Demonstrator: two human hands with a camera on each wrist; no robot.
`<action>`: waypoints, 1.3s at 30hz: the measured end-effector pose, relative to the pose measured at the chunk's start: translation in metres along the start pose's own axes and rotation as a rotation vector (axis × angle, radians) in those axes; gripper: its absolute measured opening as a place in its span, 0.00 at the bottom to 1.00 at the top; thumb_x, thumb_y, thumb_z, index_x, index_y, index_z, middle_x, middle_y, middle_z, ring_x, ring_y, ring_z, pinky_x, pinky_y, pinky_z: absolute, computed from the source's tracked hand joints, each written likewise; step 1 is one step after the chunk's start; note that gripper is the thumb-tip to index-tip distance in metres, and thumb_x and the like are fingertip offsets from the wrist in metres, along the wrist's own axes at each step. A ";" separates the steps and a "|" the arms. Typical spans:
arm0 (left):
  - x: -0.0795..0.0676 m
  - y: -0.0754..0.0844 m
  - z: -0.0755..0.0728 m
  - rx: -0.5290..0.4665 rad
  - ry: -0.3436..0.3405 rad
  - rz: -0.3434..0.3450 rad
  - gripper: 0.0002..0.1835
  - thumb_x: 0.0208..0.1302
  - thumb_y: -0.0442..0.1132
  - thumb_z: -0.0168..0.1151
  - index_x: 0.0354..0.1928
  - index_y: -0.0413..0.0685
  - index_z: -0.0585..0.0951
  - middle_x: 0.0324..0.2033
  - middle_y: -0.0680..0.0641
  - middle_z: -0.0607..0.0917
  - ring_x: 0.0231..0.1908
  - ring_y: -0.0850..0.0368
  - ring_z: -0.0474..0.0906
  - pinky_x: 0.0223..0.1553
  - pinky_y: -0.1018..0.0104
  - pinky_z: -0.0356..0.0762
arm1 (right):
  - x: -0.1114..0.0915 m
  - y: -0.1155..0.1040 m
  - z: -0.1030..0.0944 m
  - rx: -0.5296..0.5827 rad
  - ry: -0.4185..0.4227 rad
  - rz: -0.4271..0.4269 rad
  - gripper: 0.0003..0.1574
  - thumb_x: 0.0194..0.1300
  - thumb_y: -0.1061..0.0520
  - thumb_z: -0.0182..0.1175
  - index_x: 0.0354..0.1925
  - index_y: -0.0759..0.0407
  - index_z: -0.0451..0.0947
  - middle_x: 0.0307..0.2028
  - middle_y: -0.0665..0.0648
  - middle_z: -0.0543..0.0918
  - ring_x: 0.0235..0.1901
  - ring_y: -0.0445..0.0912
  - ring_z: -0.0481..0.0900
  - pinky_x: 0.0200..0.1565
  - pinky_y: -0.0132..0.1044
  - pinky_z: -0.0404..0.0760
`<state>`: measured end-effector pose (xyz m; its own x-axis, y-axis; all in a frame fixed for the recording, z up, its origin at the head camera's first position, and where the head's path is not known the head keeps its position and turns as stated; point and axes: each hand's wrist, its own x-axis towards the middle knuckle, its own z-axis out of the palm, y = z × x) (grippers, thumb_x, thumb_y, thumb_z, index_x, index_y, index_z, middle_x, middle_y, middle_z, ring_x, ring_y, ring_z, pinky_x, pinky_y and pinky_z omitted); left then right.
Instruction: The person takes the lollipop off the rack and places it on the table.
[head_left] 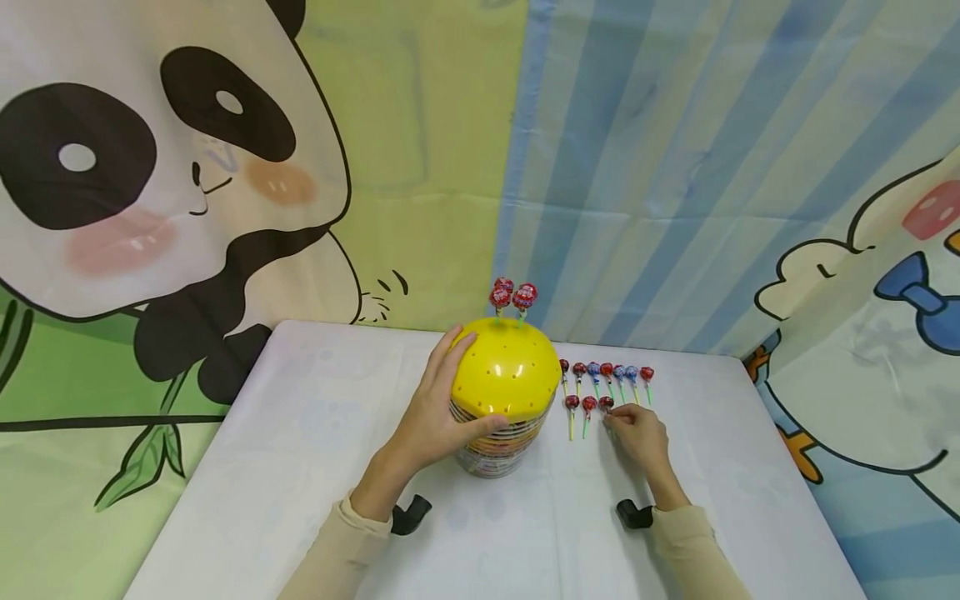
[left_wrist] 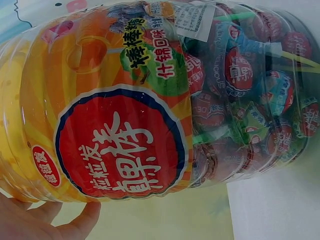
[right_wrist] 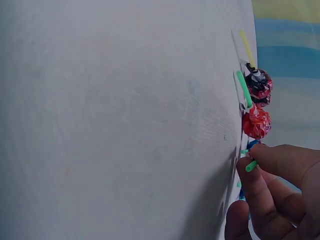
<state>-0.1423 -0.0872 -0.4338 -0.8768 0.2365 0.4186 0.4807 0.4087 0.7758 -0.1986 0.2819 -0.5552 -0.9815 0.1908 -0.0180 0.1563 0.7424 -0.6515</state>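
My left hand (head_left: 427, 425) grips the top of a clear plastic candy jar (head_left: 491, 458), fingers round one side of its domed yellow lid (head_left: 506, 371) and thumb along the front. Small holes dot this lid, and red-wrapped lollipops (head_left: 525, 296) stand upright in it at the back. Through the jar's wall, the left wrist view shows many wrapped lollipops (left_wrist: 240, 70) beside an orange label (left_wrist: 120, 145). To the right of the jar, my right hand (head_left: 643, 435) pinches a dark-red lollipop (head_left: 606, 403) between thumb and fingertips; its green stick (right_wrist: 251, 166) pokes out.
Behind the right hand lies a row of several lollipops (head_left: 619, 372) on the white table (head_left: 487, 550). Two more, a dark-red one (head_left: 572, 402) and a red one (head_left: 588, 403), lie in front of that row. A printed cloth backdrop (head_left: 637, 167) hangs close behind the table.
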 end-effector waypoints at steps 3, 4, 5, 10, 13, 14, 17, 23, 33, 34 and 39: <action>0.000 -0.001 0.000 -0.001 0.000 0.002 0.57 0.50 0.63 0.75 0.78 0.74 0.51 0.77 0.64 0.42 0.70 0.46 0.59 0.58 0.37 0.69 | 0.001 -0.001 0.003 -0.016 -0.017 0.013 0.14 0.65 0.50 0.67 0.40 0.60 0.86 0.28 0.52 0.84 0.29 0.48 0.78 0.33 0.43 0.71; 0.000 -0.001 0.000 -0.002 0.000 0.002 0.57 0.50 0.63 0.75 0.78 0.74 0.51 0.77 0.64 0.42 0.70 0.46 0.59 0.58 0.37 0.69 | 0.001 -0.001 0.003 -0.019 -0.019 0.019 0.14 0.65 0.50 0.68 0.40 0.60 0.86 0.28 0.51 0.84 0.29 0.48 0.77 0.33 0.43 0.71; 0.000 -0.001 0.001 -0.003 -0.001 0.002 0.57 0.50 0.62 0.76 0.78 0.74 0.51 0.77 0.64 0.42 0.70 0.46 0.59 0.58 0.37 0.69 | 0.001 -0.002 0.004 -0.019 -0.021 0.020 0.14 0.65 0.50 0.68 0.40 0.60 0.86 0.28 0.51 0.83 0.29 0.48 0.77 0.33 0.43 0.70; 0.000 0.000 0.001 -0.004 -0.002 0.001 0.57 0.50 0.62 0.76 0.78 0.74 0.51 0.77 0.64 0.42 0.70 0.46 0.59 0.58 0.38 0.69 | 0.002 -0.006 0.004 -0.024 -0.026 -0.007 0.13 0.64 0.51 0.67 0.40 0.60 0.86 0.27 0.51 0.84 0.29 0.48 0.78 0.34 0.44 0.71; 0.001 0.000 0.001 -0.004 -0.002 0.000 0.57 0.50 0.62 0.76 0.78 0.74 0.51 0.77 0.64 0.42 0.70 0.47 0.59 0.58 0.38 0.70 | 0.002 -0.006 0.004 -0.035 -0.027 -0.027 0.13 0.64 0.51 0.67 0.40 0.60 0.86 0.28 0.50 0.85 0.30 0.47 0.80 0.36 0.46 0.73; 0.001 0.000 0.001 -0.005 -0.002 0.000 0.57 0.50 0.62 0.76 0.78 0.74 0.51 0.77 0.64 0.42 0.70 0.47 0.59 0.58 0.38 0.69 | 0.002 -0.006 0.004 -0.036 -0.027 -0.031 0.14 0.64 0.51 0.67 0.40 0.61 0.85 0.28 0.50 0.85 0.30 0.47 0.80 0.36 0.46 0.74; 0.001 0.000 0.000 -0.002 0.000 0.001 0.57 0.50 0.62 0.76 0.78 0.74 0.51 0.77 0.64 0.42 0.70 0.46 0.59 0.58 0.38 0.70 | 0.002 -0.006 0.004 -0.033 -0.027 -0.038 0.14 0.63 0.51 0.68 0.40 0.61 0.85 0.28 0.50 0.86 0.30 0.47 0.80 0.37 0.47 0.75; 0.001 0.000 0.000 -0.004 -0.001 0.001 0.57 0.50 0.61 0.76 0.78 0.74 0.51 0.77 0.64 0.42 0.70 0.46 0.59 0.58 0.37 0.69 | -0.001 -0.008 -0.001 -0.024 -0.020 -0.056 0.14 0.65 0.52 0.67 0.41 0.62 0.85 0.31 0.53 0.86 0.32 0.50 0.81 0.37 0.47 0.77; 0.000 0.000 0.000 0.010 0.002 -0.008 0.57 0.51 0.63 0.75 0.78 0.74 0.50 0.78 0.60 0.43 0.70 0.45 0.60 0.58 0.36 0.69 | -0.002 -0.086 -0.041 0.221 0.109 -0.322 0.15 0.69 0.49 0.65 0.47 0.57 0.86 0.41 0.56 0.87 0.39 0.50 0.82 0.38 0.41 0.78; 0.000 0.000 0.000 0.010 0.002 -0.009 0.57 0.50 0.63 0.75 0.78 0.74 0.50 0.78 0.61 0.43 0.69 0.45 0.60 0.58 0.36 0.69 | -0.004 -0.099 -0.046 0.279 0.108 -0.353 0.15 0.69 0.49 0.66 0.47 0.56 0.86 0.41 0.55 0.87 0.40 0.49 0.81 0.37 0.39 0.78; 0.000 0.000 0.000 0.008 0.000 -0.010 0.57 0.50 0.63 0.75 0.78 0.74 0.50 0.77 0.64 0.42 0.69 0.46 0.60 0.58 0.37 0.70 | -0.017 -0.160 -0.062 0.515 0.066 -0.513 0.12 0.69 0.54 0.66 0.48 0.57 0.86 0.44 0.54 0.86 0.42 0.46 0.79 0.43 0.38 0.77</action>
<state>-0.1426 -0.0869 -0.4339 -0.8817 0.2327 0.4105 0.4718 0.4180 0.7763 -0.1997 0.1991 -0.4038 -0.9059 -0.0492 0.4205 -0.4093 0.3560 -0.8401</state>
